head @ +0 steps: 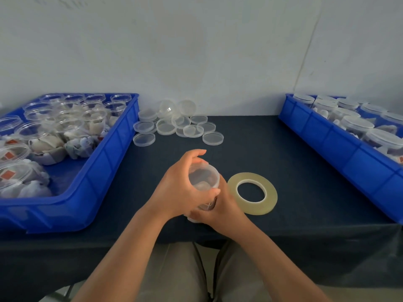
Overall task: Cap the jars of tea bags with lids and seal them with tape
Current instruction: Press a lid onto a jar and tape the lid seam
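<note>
So, I have one jar (205, 204) near the front edge of the desk (305, 203), in the middle. My left hand (176, 188) curls round its top, where a lid (209, 168) seems to sit, and my right hand (220, 205) grips its lower part. The tape roll (271, 196) lies flat just beside them, not in use. I think the sealing comes next. Many open jars (72, 125) wait in the left bin (104, 171), and capped ones (357, 124) fill the right bin (327, 144).
</note>
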Available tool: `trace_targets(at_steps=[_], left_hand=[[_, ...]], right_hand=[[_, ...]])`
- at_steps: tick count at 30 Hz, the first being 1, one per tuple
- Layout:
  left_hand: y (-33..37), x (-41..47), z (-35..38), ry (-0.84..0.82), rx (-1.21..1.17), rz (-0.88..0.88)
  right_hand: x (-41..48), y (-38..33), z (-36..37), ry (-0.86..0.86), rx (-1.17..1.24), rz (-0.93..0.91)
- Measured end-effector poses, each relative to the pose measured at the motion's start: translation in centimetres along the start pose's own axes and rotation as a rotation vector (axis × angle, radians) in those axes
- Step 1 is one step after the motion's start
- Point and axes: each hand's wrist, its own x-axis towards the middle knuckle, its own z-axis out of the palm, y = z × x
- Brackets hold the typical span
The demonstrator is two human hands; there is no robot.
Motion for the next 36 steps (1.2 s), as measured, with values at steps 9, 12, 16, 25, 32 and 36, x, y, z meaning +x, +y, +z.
trace_targets(at_steps=[9,12,16,25,32,36], left_hand=[[-0.8,1.2,-0.4,-0.061,-0.010,0.010],[-0.8,2.2,-0.6,-0.050,0.100,0.045],[-0.1,1.7,-0.6,0.132,0.400,0.241],[4.8,-5.0,3.3,0.241,-0.039,0.223],[6.2,-6.0,2.0,0.374,-0.194,0.209],[6.3,-6.1,2.3,0.429,-0.223,0.106]], right_hand=[[-4.0,2.5,-8.7,-0.041,-0.992,0.165],[-5.5,2.7,-9.0,0.004,-1.003,0.101],[-6.6,0.8,-9.7,0.030,-0.828,0.145],[-7.9,-3.6,-8.3,0.148,-0.284,-0.119],[-8.4,-4.5,-7.0,0.175,-0.287,-0.206],[-8.5,-4.2,-6.4,0.186,-0.322,-0.218]])
